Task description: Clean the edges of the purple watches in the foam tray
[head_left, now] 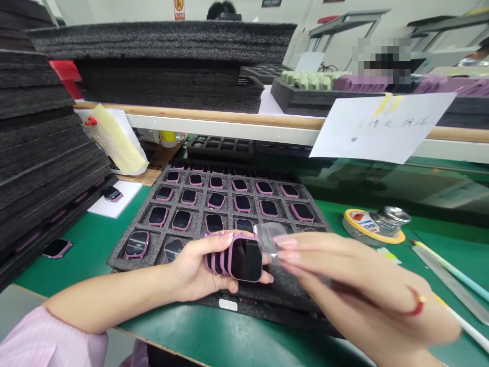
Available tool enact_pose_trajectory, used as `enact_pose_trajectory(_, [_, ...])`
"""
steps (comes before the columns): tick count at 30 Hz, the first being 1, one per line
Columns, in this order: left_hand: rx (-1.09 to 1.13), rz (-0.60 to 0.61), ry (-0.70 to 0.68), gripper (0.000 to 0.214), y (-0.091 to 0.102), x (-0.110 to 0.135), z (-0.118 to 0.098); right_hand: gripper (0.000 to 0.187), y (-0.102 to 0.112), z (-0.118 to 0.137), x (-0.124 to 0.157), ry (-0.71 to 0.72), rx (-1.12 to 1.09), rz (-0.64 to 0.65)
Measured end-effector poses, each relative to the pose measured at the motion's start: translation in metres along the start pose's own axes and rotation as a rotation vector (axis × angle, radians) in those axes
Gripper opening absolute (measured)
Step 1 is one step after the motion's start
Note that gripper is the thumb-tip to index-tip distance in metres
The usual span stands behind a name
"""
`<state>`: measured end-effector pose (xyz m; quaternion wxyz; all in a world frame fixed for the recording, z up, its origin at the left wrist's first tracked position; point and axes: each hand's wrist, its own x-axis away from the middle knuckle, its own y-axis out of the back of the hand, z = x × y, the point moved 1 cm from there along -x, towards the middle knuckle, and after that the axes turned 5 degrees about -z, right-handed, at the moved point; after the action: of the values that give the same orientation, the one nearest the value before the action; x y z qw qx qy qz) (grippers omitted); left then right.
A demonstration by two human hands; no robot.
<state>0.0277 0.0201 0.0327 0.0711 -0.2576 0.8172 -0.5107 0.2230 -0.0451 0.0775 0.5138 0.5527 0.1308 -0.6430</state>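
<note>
My left hand (194,270) is wrapped round a stack of several purple-framed smartwatch bodies (246,260), with the front one's black screen facing me. At the stack's upper right corner, my right hand (367,275) pinches a clear plastic film (269,236) between thumb and fingers. Whether the film still touches the front watch is hard to tell. Both hands are over a black foam tray (157,239), where similar purple watch bodies (137,243) sit in square pockets. My left hand and the stack hide part of its near rows.
Stacked foam trays (34,127) rise at the left. A shelf (214,120) crosses behind, with a paper note (382,125) hanging from it. On the right are a metal-topped bottle (391,218), a yellow-edged ring (372,235) and a steel ruler (451,278). A loose watch body (57,247) lies left.
</note>
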Motion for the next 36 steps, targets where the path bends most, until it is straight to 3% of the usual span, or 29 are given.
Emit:
enact_pose_trajectory(3, [-0.013,-0.07,-0.006,0.035,0.001,0.001,0.0,0.039,-0.001,0.006,0.007,0.014,-0.047,0.138])
enact_pose_trajectory(9, [-0.031,-0.132,0.002,0.038,0.0,0.002,-0.001,0.046,-0.002,0.017,0.012,-0.04,-0.043,0.194])
enact_pose_trajectory(15, [-0.049,-0.185,0.016,0.043,0.0,0.003,0.0,0.04,0.0,0.019,0.01,0.098,0.071,0.265])
enact_pose_trajectory(19, [-0.056,-0.227,-0.042,0.044,-0.002,0.003,0.003,0.034,-0.01,0.017,0.0,0.196,0.138,0.23])
enact_pose_trajectory(25, [-0.207,-0.262,-0.123,0.042,-0.007,0.002,0.009,0.057,-0.03,0.008,0.006,-0.076,0.084,0.261])
enact_pose_trajectory(29, [-0.182,-0.317,-0.143,0.046,-0.007,0.001,0.007,0.052,-0.033,0.004,0.01,-0.217,-0.085,0.231])
enact_pose_trajectory(36, [-0.159,-0.145,0.012,0.057,-0.007,0.0,0.004,0.057,-0.029,0.003,0.005,-0.25,-0.102,0.227])
